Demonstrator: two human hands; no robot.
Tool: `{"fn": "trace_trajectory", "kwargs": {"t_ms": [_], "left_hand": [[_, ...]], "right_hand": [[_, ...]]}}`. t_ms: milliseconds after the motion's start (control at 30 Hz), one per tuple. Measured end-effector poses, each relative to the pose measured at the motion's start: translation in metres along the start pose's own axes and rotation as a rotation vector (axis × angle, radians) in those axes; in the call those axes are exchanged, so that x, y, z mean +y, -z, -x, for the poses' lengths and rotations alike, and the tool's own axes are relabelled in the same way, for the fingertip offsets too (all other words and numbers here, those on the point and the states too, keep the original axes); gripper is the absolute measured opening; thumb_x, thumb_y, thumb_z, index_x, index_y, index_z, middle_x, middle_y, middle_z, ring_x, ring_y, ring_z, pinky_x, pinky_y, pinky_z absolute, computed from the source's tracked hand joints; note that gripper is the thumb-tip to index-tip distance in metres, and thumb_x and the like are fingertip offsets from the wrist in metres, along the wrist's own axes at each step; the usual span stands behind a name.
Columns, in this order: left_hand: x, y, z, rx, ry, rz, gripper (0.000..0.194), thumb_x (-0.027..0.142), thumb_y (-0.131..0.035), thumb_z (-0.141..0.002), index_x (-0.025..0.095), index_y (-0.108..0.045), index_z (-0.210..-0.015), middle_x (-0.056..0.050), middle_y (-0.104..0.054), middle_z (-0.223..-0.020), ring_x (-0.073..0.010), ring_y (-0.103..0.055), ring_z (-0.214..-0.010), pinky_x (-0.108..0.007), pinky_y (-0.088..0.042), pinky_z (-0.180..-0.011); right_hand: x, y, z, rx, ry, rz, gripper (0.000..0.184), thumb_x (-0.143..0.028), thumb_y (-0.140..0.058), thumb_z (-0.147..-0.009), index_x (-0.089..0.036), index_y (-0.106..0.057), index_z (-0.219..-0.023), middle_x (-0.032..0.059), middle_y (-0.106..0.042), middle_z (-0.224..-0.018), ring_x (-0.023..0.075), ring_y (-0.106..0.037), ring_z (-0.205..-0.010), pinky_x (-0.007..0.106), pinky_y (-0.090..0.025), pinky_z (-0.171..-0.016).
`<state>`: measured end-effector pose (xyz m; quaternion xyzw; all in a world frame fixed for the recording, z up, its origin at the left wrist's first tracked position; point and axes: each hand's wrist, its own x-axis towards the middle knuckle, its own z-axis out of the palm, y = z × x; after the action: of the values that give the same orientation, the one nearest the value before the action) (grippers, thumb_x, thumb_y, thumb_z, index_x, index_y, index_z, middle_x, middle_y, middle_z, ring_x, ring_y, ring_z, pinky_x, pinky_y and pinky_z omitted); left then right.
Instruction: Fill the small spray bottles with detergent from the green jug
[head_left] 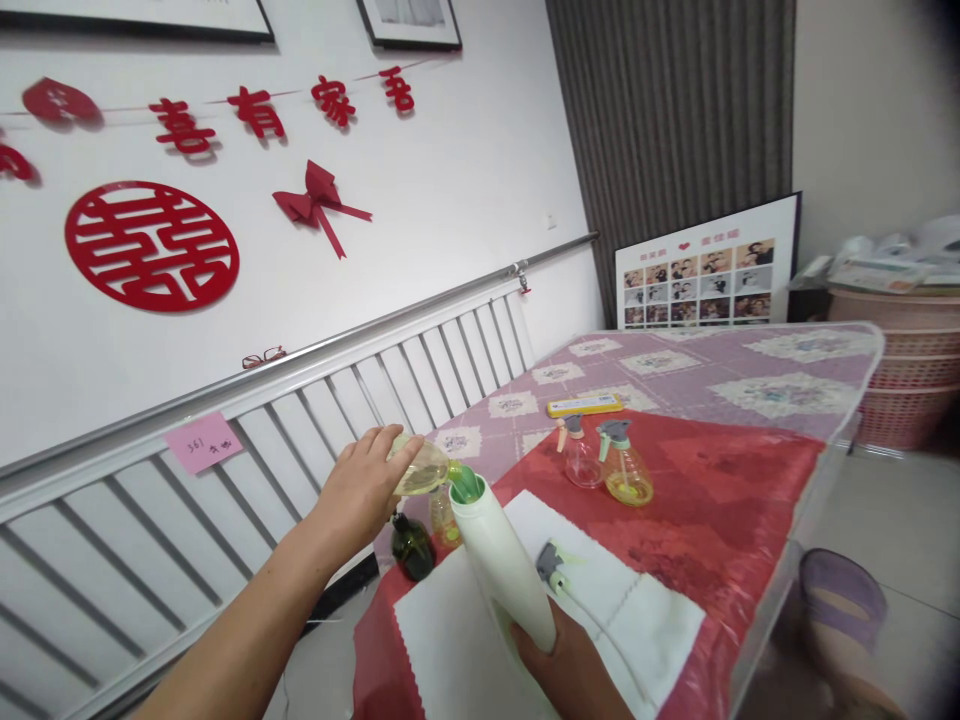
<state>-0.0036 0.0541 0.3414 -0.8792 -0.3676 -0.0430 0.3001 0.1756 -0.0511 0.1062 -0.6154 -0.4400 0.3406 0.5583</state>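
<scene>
My left hand point(364, 490) is closed around a clear bottle point(421, 468) of pale yellow liquid, tilted with its neck at the open top of a tall white container point(499, 560). Green shows inside that opening. Low on the white container, my right hand point(566, 655) grips it at a slant; its fingers are partly hidden. A grey-and-green spray head point(553, 562) with a long tube lies on a white cloth point(660, 610). Behind the container stand a dark green bottle point(412, 548) and a clear bottle point(445, 520) with yellow at its bottom, partly covered.
Two spray bottles, one pinkish point(582, 460) and one with yellow liquid point(628, 475), stand on a red cloth point(720, 480). Beyond them lies a yellow-and-white box point(585, 405). A white railing point(420, 370) borders the table's left side; stacked pink baskets point(904, 390) stand at right.
</scene>
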Motion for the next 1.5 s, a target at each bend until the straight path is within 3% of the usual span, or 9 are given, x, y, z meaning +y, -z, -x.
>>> {"fn": "trace_trajectory", "kwargs": {"t_ms": [567, 867, 1067, 1300, 1500], "left_hand": [[0.000, 0.003, -0.002, -0.012, -0.007, 0.000, 0.077, 0.007, -0.065, -0.076, 0.029, -0.035, -0.143, -0.013, -0.040, -0.149, -0.0347, -0.042, -0.133, -0.048, -0.044, -0.101], [-0.004, -0.001, -0.003, -0.009, -0.035, -0.005, 0.075, 0.007, -0.061, -0.078, 0.028, -0.033, -0.144, -0.013, -0.042, -0.149, -0.0338, -0.042, -0.132, -0.048, -0.044, -0.100], [-0.005, 0.002, -0.004, -0.018, -0.060, -0.032, 0.074, 0.003, -0.055, -0.078, 0.028, -0.033, -0.144, -0.012, -0.042, -0.149, -0.0338, -0.043, -0.132, -0.047, -0.044, -0.099], [-0.008, 0.000, -0.005, 0.004, -0.081, -0.039, 0.074, 0.004, -0.056, -0.079, 0.030, -0.033, -0.144, -0.011, -0.041, -0.149, -0.0344, -0.043, -0.131, -0.047, -0.043, -0.097], [-0.008, 0.001, -0.009, -0.016, -0.088, -0.013, 0.075, 0.000, -0.056, -0.076, 0.029, -0.037, -0.142, -0.011, -0.043, -0.148, -0.0349, -0.042, -0.132, -0.047, -0.041, -0.099]], "right_hand": [[0.003, 0.000, 0.000, 0.018, 0.020, 0.005, 0.043, -0.037, -0.059, -0.064, -0.018, -0.076, -0.099, 0.0057, -0.081, -0.093, 0.0312, -0.074, -0.089, 0.036, -0.057, -0.080], [0.018, -0.003, -0.005, 0.013, 0.070, 0.013, 0.040, -0.035, -0.061, -0.067, -0.017, -0.076, -0.100, 0.0071, -0.080, -0.095, 0.0332, -0.074, -0.090, 0.037, -0.058, -0.080], [0.026, -0.008, -0.005, 0.068, 0.105, 0.008, 0.036, -0.041, -0.065, -0.066, -0.022, -0.077, -0.095, 0.0033, -0.081, -0.083, 0.0313, -0.074, -0.076, 0.035, -0.060, -0.073], [0.025, 0.000, -0.004, -0.028, 0.089, 0.035, 0.039, -0.037, -0.066, -0.068, -0.020, -0.075, -0.102, 0.0042, -0.081, -0.095, 0.0295, -0.075, -0.087, 0.028, -0.059, -0.076], [0.032, 0.000, -0.008, -0.053, 0.118, 0.049, 0.037, -0.037, -0.064, -0.071, -0.021, -0.075, -0.102, 0.0056, -0.081, -0.097, 0.0290, -0.076, -0.088, 0.030, -0.059, -0.077]]}}
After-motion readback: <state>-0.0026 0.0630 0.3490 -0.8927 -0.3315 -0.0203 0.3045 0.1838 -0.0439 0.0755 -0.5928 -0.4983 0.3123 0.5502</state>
